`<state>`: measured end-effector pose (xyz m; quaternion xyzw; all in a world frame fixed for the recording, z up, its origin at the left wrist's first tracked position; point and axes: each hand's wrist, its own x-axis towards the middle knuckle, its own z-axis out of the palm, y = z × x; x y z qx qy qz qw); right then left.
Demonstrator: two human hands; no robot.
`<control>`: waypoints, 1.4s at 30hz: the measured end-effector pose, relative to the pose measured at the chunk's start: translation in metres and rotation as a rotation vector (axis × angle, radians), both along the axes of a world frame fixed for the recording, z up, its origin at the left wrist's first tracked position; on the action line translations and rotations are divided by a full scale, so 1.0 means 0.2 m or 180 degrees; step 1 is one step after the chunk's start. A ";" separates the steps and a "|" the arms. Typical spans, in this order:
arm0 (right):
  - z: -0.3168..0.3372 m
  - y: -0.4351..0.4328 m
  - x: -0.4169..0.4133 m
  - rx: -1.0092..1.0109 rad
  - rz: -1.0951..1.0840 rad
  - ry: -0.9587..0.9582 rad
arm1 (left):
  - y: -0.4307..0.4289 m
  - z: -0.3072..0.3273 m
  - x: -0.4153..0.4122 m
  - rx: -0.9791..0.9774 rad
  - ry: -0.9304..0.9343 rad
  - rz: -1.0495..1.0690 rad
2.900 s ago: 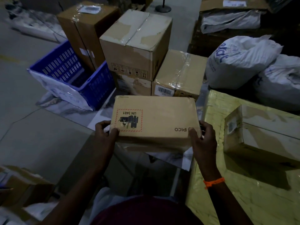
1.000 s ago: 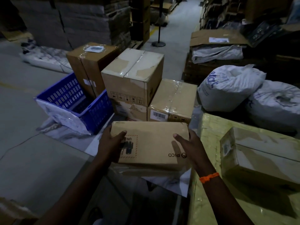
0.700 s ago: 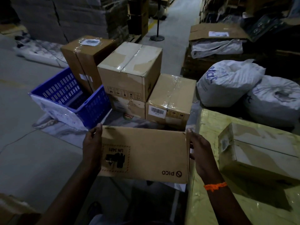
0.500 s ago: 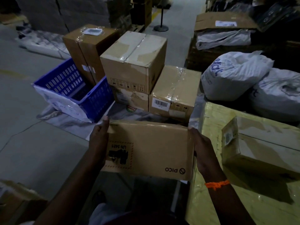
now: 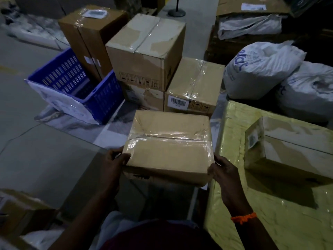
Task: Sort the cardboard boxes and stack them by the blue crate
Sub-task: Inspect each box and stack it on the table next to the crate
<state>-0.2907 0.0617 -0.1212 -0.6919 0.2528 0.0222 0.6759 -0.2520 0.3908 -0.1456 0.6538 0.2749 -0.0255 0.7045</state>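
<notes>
Crate (image 5: pixel 72 83), blue and slatted, stands on the grey floor (image 5: pixel 45 159) at left, with stacked boxes (image 5: pixel 144 51) just beside it. Nearer, the left grip (image 5: pixel 115 163) clasps one end of a brown box (image 5: pixel 169 147), creased and crossed by shiny clear tape, held off the floor. The right grip (image 5: pixel 223 172) clasps the other end. Further right, a yellow-wrapped tabletop (image 5: pixel 234 213) bears another box (image 5: pixel 288 154), with white sacks (image 5: pixel 261 73) behind in the dim room.
</notes>
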 end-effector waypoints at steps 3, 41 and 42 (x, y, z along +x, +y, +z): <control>-0.05 0.02 -0.04 -0.0136 -0.0092 0.0055 | 0.00 -0.04 -0.07 0.0369 0.0083 -0.0281; -0.21 0.22 0.22 -0.3732 0.2487 -0.0862 | -0.22 -0.10 0.14 0.4430 -0.1173 -0.3221; -0.22 0.22 0.17 -0.3786 0.2516 -0.0926 | -0.19 -0.12 0.10 0.4406 -0.1204 -0.3228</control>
